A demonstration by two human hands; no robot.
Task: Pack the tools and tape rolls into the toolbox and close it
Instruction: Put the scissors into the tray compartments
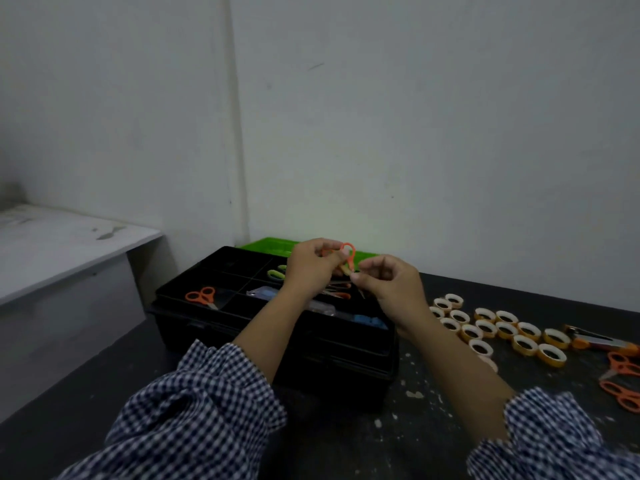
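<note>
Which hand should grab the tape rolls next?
Probably the right hand: the tape rolls lie on its side of the toolbox, and it pinches the tip of the orange scissors, while the left hand grips their handle.

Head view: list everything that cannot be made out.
- Held orange scissors: blades hidden behind the left hand and right hand, which both grip them.
- Toolbox: right-side compartments covered by both hands.
- Scissors at the right edge: cut off by the frame.
- Tool beside the tape rolls: too blurred to identify.
</note>
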